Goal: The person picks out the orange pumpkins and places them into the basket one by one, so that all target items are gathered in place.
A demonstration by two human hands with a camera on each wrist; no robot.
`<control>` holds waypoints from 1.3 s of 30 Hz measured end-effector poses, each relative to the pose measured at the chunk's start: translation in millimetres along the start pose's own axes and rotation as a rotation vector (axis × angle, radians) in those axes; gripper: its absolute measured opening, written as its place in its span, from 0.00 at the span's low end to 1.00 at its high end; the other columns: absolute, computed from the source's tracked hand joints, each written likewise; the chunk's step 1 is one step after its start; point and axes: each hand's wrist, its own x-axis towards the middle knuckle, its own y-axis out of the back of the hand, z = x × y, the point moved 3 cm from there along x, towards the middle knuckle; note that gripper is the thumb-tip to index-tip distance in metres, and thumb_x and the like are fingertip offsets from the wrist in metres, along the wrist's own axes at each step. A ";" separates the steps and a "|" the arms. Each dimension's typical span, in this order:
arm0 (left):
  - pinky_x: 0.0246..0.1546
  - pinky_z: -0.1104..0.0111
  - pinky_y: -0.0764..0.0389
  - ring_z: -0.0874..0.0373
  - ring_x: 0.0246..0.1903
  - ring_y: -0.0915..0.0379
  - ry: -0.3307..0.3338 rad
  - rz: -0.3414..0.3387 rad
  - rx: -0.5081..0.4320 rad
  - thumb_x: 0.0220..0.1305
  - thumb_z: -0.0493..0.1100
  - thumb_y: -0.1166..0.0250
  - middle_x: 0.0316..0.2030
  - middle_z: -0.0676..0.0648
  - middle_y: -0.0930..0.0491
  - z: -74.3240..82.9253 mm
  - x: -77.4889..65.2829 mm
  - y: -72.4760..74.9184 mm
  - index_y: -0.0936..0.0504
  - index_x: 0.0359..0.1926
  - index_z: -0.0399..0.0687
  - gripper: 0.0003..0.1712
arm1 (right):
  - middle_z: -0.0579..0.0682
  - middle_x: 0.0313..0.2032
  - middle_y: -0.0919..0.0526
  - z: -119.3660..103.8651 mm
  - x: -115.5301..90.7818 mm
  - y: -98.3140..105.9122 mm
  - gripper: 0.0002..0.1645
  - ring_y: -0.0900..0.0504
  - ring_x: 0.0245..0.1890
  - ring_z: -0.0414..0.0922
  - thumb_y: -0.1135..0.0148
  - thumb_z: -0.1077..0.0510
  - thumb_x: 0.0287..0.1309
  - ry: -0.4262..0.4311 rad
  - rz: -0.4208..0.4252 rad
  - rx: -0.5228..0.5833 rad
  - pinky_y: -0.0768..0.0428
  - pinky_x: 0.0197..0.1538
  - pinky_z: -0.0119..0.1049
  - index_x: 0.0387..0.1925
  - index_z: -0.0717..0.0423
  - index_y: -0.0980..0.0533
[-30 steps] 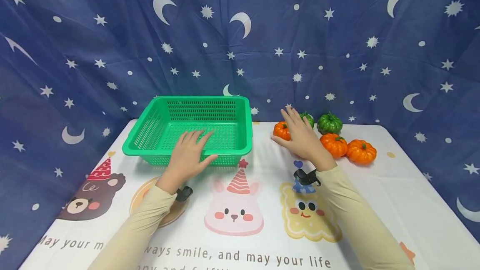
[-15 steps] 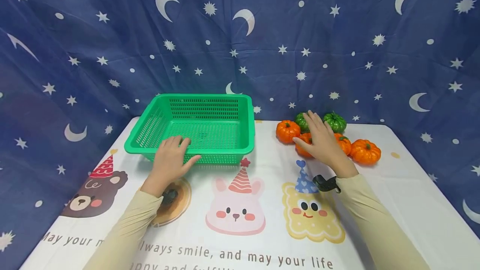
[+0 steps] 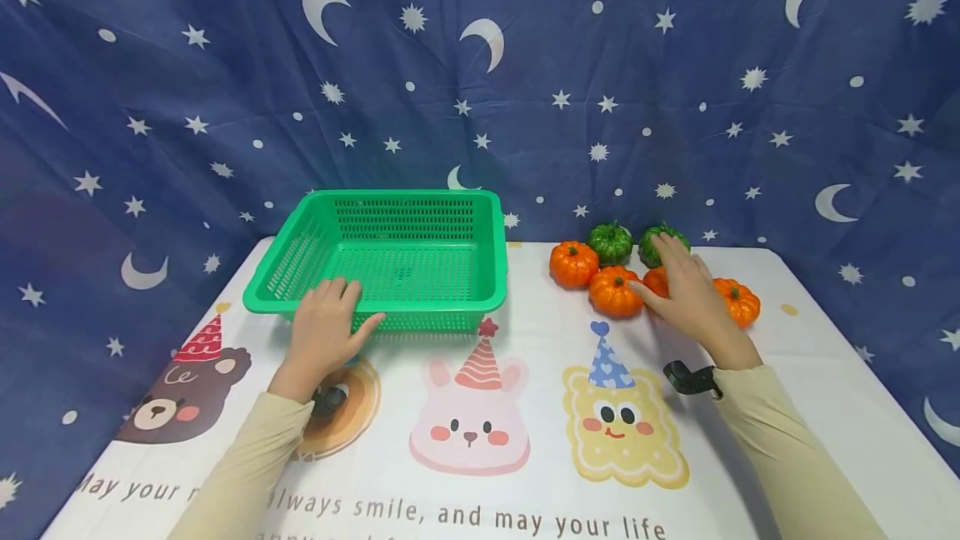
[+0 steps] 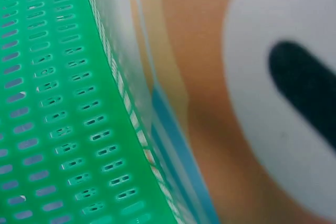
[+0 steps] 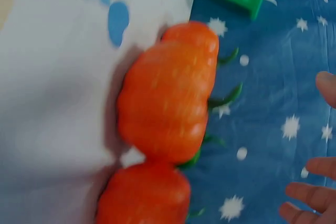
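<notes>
My left hand (image 3: 322, 332) is at the front rim of a green plastic basket (image 3: 491, 300), fingers over the edge and thumb held out to the side. Whether it touches the rim cannot be told. My right hand (image 3: 693, 302) hovers over small toy pumpkins, its fingers spread and holding nothing. Beneath and behind it are partly hidden orange pumpkins (image 3: 738, 304) and a green pumpkin (image 3: 663, 242). To its left are another orange pumpkin (image 3: 615, 292) and a green one (image 3: 610, 243). In the right wrist view, fingertips (image 5: 315, 196) stand apart from an orange pumpkin (image 5: 165, 100).
A white tablecloth (image 3: 525, 407) printed with cartoon animals and lettering covers the table. Right behind it hangs a blue curtain (image 3: 540, 148) with moons and stars. One more orange pumpkin (image 3: 573, 264) lies at the left end of the group, right of the basket.
My right hand has moved right across the pumpkins, uncovering those on the left. The left hand has drawn back leftward from over the basket to its front rim. The pumpkins stay in place.
</notes>
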 end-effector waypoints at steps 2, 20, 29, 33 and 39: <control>0.24 0.59 0.36 0.44 0.26 0.33 0.001 0.012 -0.004 0.64 0.72 0.60 0.27 0.40 0.28 -0.2 -1.4 -0.9 0.29 0.34 0.37 0.40 | 0.70 0.68 0.48 9.6 -4.9 2.8 0.48 0.52 0.70 0.66 0.41 0.44 0.59 0.000 0.022 0.013 0.54 0.66 0.66 0.69 0.66 0.49; 0.27 0.57 0.33 0.44 0.28 0.31 0.033 0.002 -0.012 0.64 0.74 0.70 0.28 0.40 0.27 -1.1 -1.8 2.4 0.29 0.32 0.39 0.43 | 0.73 0.67 0.46 96.7 -37.8 10.6 0.53 0.46 0.65 0.72 0.35 0.47 0.55 -0.244 0.108 0.245 0.46 0.61 0.68 0.72 0.60 0.54; 0.27 0.58 0.34 0.45 0.28 0.32 0.037 -0.016 -0.018 0.64 0.74 0.69 0.27 0.41 0.28 0.7 -1.0 -0.1 0.29 0.33 0.40 0.43 | 0.73 0.66 0.45 127.8 -48.5 0.8 0.49 0.46 0.65 0.70 0.38 0.48 0.57 -0.315 0.141 0.331 0.47 0.65 0.62 0.70 0.64 0.51; 0.26 0.58 0.35 0.45 0.27 0.33 0.038 -0.017 -0.027 0.64 0.74 0.68 0.26 0.42 0.29 1.0 -3.3 0.3 0.30 0.33 0.40 0.42 | 0.73 0.66 0.45 136.4 -53.4 -6.8 0.47 0.46 0.65 0.69 0.40 0.49 0.59 -0.340 0.137 0.361 0.48 0.66 0.60 0.69 0.66 0.51; 0.26 0.58 0.35 0.45 0.27 0.33 0.034 0.006 -0.013 0.65 0.73 0.66 0.26 0.41 0.28 0.4 -3.0 -1.1 0.29 0.33 0.40 0.41 | 0.75 0.67 0.50 140.6 -54.4 -13.3 0.49 0.49 0.65 0.72 0.42 0.49 0.61 -0.370 0.074 0.397 0.48 0.63 0.65 0.70 0.68 0.56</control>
